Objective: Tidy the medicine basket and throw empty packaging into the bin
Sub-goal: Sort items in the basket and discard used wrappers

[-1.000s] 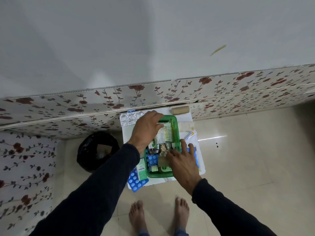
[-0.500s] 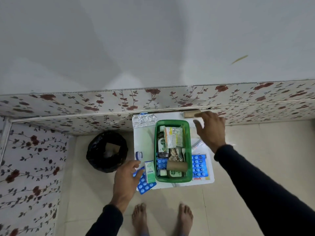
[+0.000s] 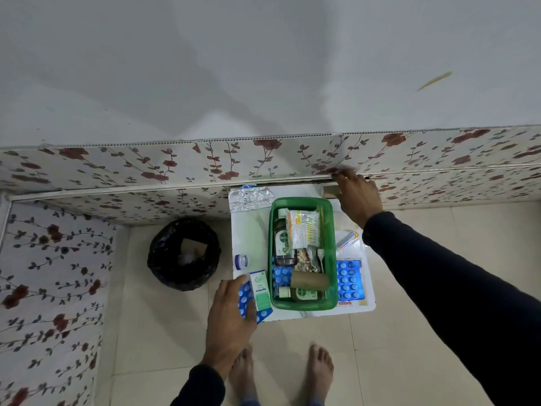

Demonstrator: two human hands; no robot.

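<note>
A green basket (image 3: 330,244) stands on a small white table (image 3: 251,235). It holds a brown bottle (image 3: 282,241), a cotton swab packet (image 3: 303,230), a cardboard roll (image 3: 308,281) and blue blisters. My left hand (image 3: 231,317) curls around a blue blister pack (image 3: 244,295) at the table's front left corner, next to a green-and-white box (image 3: 260,291). My right hand (image 3: 357,197) lies over a second cardboard roll (image 3: 329,190) at the back right, against the wall. Its grip on that roll is hidden.
A black-lined bin (image 3: 158,259) with scraps inside stands on the floor left of the table. On the table lie a silver blister (image 3: 248,197), a small white jar (image 3: 241,262), a tube (image 3: 347,240) and another blue blister pack (image 3: 349,279). My bare feet are near the front edge.
Both hands left the basket. The left moved down to the blue blister pack at the front left corner. The right reached back over the cardboard roll by the wall.
</note>
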